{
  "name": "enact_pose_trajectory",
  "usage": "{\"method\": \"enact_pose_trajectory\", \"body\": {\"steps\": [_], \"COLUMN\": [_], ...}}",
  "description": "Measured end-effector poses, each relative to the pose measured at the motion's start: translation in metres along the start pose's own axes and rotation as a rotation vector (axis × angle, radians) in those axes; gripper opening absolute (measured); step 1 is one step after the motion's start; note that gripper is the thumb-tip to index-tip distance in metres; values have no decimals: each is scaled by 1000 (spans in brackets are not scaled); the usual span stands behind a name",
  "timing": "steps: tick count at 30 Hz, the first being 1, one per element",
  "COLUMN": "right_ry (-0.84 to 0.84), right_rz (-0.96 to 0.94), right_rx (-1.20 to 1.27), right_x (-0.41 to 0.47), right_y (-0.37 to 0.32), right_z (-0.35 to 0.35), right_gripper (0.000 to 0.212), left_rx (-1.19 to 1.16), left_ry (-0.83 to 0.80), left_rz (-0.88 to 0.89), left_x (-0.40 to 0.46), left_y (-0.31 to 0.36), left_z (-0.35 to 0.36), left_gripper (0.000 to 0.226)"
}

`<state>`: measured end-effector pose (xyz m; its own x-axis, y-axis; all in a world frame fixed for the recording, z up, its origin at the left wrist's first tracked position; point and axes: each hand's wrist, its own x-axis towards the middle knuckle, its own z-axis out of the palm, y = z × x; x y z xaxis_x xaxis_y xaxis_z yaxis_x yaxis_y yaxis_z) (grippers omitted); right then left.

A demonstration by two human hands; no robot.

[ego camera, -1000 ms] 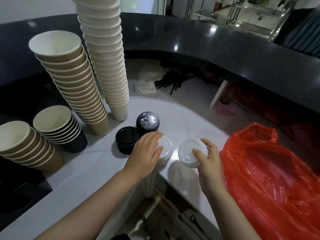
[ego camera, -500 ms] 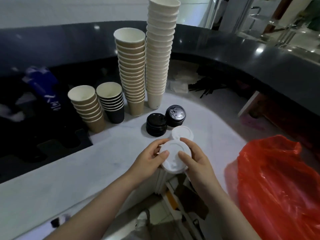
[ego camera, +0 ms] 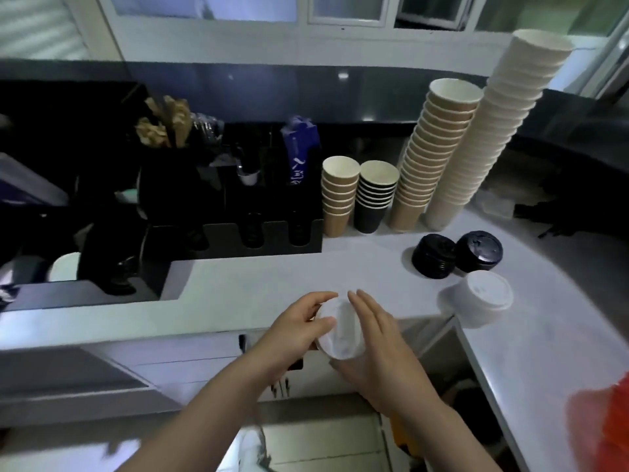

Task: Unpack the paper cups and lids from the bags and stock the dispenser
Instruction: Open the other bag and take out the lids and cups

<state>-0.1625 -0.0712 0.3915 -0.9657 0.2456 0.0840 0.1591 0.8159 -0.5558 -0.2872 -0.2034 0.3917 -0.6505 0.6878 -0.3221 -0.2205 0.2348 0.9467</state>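
held lids: small stack of white lids (ego camera: 340, 332), off the bench, just past its front edge, between both hands.
left hand (ego camera: 295, 330): fingers and thumb curled round the stack's left rim, gripping.
right hand (ego camera: 374, 338): fingers near straight, laid flat against the stack's right side, thumb underneath; steadying more than clamping.
handling: thin plastic, very light, a bit slick and flexible. My read: the stack can shear or fan apart if squeezed at the middle. Hold by the rims, both ends, light pressure.
second white stack (ego camera: 485, 298): at the bench's inner front corner.
black lids (ego camera: 456, 255): two stacks, behind it.
dispenser (ego camera: 252, 229): black rack, bench's left end.
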Motion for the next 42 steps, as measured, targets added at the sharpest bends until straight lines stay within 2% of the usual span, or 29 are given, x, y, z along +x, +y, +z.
{"method": "enact_pose_trajectory", "body": {"steps": [5,12,19,22,24,29,31,34,36,42], "right_ry": [-134,-236,-282,-262,-246,-241,-220,-131,-132,-141], "right_rz": [-134,-218,-226,-266,-270,-300,-338,-426,-443,-440], "right_rx": [-88,-40,85,44,23,-41,-106,-255,-352,-378], "right_x": [38,100,168,196,213,254,267,283,290,295], "right_y": [-53,-152,-240,-264,-281,-328,-344,-354,-357,-362], "right_z": [29,91,147,166,176,201,214,237,249,260], "right_gripper": [101,94,93,90,88,88,81,60,53,55], "left_rx": [22,117,90,69,159,573,671,747,764,810], "left_ry": [150,333,552,655,707,757,744,686,651,620], "left_rz": [15,26,49,56,57,48,58,48,48,91], "left_x": [-26,-67,-105,-120,-129,-143,-145,-142,-139,-135], "left_y": [-3,-10,-20,-28,-37,-67,-71,-76,-80,-89], "left_z": [-67,-183,-305,-347,-371,-420,-430,-438,-440,-448], "left_gripper": [34,33,23,18,17,39,51,62,67,72]}}
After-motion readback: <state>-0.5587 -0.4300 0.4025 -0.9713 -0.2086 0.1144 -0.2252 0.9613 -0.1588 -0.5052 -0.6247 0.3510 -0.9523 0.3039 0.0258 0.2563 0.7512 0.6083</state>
